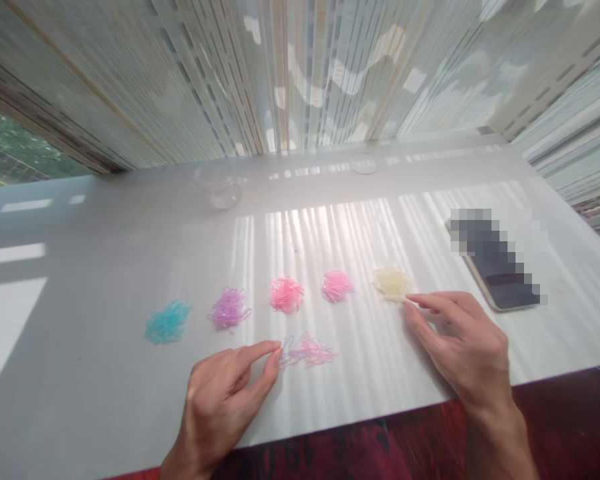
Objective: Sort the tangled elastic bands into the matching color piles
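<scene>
Several small piles of thin bands lie in a row: teal, purple, coral pink, light pink and pale yellow. Nearer to me is a mixed pile of pink and bluish bands. My left hand has thumb and index finger pinched at that pile's left edge; what they hold is too small to make out. My right hand has its fingertips together at the lower right edge of the yellow pile, and anything between them is too small to tell.
A phone, partly pixelated, lies on the white table at the right. Clear round containers stand at the back left, and a clear round dish is at the back. Striped curtains hang behind the table.
</scene>
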Motion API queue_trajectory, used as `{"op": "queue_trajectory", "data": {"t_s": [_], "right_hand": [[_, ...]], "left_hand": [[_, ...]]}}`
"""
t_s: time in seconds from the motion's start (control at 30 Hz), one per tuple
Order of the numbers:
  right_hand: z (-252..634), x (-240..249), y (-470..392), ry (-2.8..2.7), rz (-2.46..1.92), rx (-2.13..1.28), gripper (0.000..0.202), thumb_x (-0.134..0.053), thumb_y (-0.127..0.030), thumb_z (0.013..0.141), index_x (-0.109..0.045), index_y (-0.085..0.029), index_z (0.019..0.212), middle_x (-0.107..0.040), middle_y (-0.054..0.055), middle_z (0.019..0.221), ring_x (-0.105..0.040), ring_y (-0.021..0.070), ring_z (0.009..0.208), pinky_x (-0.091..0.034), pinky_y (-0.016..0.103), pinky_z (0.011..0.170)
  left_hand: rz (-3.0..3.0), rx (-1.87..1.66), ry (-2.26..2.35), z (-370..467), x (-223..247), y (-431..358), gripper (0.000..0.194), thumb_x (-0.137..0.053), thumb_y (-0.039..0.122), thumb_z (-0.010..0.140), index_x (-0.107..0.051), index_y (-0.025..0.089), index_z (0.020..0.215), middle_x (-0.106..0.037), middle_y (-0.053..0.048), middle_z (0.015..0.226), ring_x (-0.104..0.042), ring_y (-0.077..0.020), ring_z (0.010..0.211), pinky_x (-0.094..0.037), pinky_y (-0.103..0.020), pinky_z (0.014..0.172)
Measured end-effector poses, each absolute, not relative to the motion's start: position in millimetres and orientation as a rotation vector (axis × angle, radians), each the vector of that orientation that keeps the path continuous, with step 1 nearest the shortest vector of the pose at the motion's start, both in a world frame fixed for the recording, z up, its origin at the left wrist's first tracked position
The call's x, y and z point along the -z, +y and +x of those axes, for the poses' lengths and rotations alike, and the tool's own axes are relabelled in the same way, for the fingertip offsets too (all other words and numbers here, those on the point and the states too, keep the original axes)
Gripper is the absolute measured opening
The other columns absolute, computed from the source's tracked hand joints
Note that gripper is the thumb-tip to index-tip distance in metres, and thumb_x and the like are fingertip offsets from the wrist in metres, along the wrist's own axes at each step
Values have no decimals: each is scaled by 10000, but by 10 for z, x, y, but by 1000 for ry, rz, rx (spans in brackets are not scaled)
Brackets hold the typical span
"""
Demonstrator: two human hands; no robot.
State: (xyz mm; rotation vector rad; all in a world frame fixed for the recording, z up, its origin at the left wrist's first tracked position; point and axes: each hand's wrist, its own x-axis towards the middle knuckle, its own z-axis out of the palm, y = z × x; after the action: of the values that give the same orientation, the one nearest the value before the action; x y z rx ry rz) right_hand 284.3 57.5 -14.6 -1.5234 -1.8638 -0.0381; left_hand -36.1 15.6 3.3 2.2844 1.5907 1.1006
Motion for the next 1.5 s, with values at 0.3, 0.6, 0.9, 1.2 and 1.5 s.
{"op": "queue_trajectory", "data": {"t_s": [0.3, 0.6, 0.9, 1.2, 1.5], "right_hand": [[2494, 59, 412, -1921, -1326, -90, 100, -715, -110, 929, -716, -183, 998, -677, 36, 869, -653, 146, 769, -559, 284, 712], [1925, 37, 262, -2009, -1078, -491, 154, -644, -78, 958, -699, -163, 1075, -640, 40, 830, -616, 148, 751, -567, 270, 645], [1846, 77, 235, -2047, -1050, -532, 174, -635, -73, 960, -693, -164, 1097, -653, 46, 837, -613, 157, 766, -569, 281, 659], [1689, 25, 194, -2124, -912, -633, 181, -666, -110, 946, -681, -160, 1119, -697, 61, 876, -620, 177, 769, -573, 308, 664], [1689, -9, 195, -2075, -890, -644, 188, -668, -69, 922, -693, -187, 1067, -706, 41, 839, -630, 165, 740, -575, 289, 648]], "left_hand": [[2260, -945, 1692, -499, 38, 94, 132, -695, 299, 955, -769, 204, 1010, -376, 102, 518, -389, -69, 423, -359, -200, 464], [2332, -836, 1654, -437, -53, 23, 180, -626, 284, 980, -777, 206, 921, -529, 81, 505, -484, -87, 408, -395, -233, 484], [2305, -895, 1646, -440, -44, 2, 226, -590, 237, 996, -755, 217, 842, -542, 86, 484, -441, -88, 383, -369, -255, 488], [2270, -961, 1494, -488, -37, -101, 52, -665, 228, 984, -714, 229, 966, -548, 115, 501, -446, -79, 386, -372, -264, 532], [2278, -989, 1473, -499, -53, -129, 46, -670, 233, 984, -711, 229, 1003, -492, 121, 480, -440, -80, 386, -367, -262, 525]]}}
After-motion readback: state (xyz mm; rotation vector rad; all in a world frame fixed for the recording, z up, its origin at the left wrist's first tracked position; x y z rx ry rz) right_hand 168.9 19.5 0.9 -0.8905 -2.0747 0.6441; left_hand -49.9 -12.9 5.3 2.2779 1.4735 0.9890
